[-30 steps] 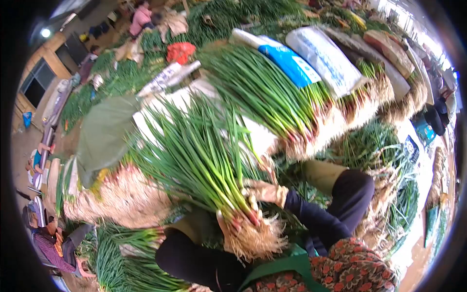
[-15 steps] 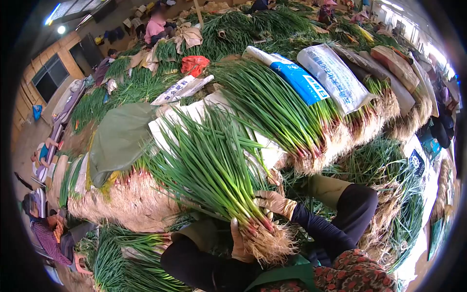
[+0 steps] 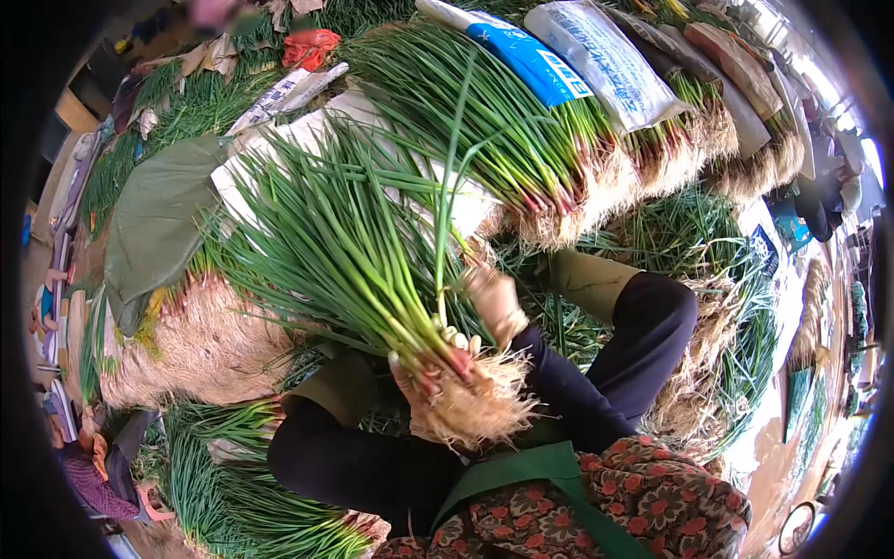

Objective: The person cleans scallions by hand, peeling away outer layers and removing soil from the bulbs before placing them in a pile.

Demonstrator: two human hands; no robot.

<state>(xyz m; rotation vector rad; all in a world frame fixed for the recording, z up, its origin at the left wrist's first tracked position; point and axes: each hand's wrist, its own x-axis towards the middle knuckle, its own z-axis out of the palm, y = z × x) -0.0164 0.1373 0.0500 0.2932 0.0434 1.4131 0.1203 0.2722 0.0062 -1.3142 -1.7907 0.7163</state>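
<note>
My left hand, in a pale glove, wraps round a bunch of green onions just above its roots. The pale, stringy roots hang over my lap, and the long green leaves fan out to the upper left. One green onion stalk stands up apart from the rest of the bunch. Just right of that stalk is my right hand, also gloved and smeared by motion. Its fingers are too blurred to show whether they grip anything. Under the leaves lies a white sheet.
Stacked green onions lie ahead, partly under a blue-and-white sack and a white printed sack. A dark green cloth covers another stack at left. Loose green onions lie beside my legs. A person's purple sleeve shows at lower left.
My right hand has left the side of the bunch, moving up and blurring. A single stalk now stands upright from the bunch. My left hand still holds it, and the whole view has shifted.
</note>
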